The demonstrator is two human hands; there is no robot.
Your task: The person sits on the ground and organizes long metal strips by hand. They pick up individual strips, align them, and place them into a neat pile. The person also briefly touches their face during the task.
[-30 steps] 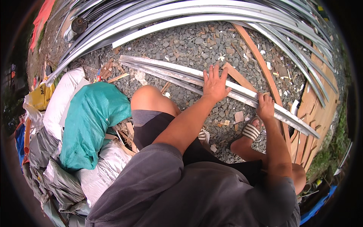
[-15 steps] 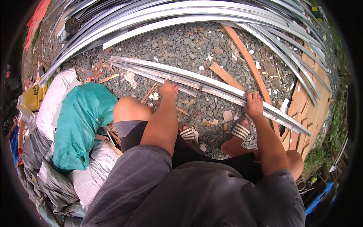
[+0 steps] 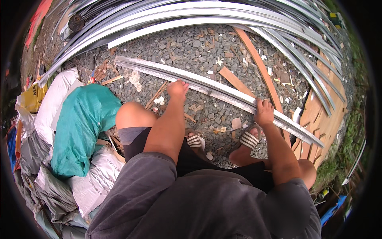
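A long silvery metal channel (image 3: 227,92) lies slantwise in front of me above the gravel, its left end farther away than its right. My left hand (image 3: 178,89) is closed on its near edge, left of the middle. A shorter metal strip (image 3: 199,88) sits along that near side by the left fingers, flush with the channel; I cannot tell whether it is nested inside. My right hand (image 3: 264,112) grips the channel farther right, fingers over the top and thumb hidden. Between my hands and below them are my sandalled feet (image 3: 250,139).
Many long metal channels (image 3: 171,24) are stacked across the far side. A wooden strip (image 3: 258,63) and a shorter board (image 3: 236,81) lie on the gravel. Plywood (image 3: 324,107) is at the right. Beside my left knee are a green sack (image 3: 81,127) and white sacks (image 3: 97,179).
The shorter strip, which stood apart at an angle below the channel, now lies against its near side. My left hand has tightened there. Both hands and the channel shifted slightly left.
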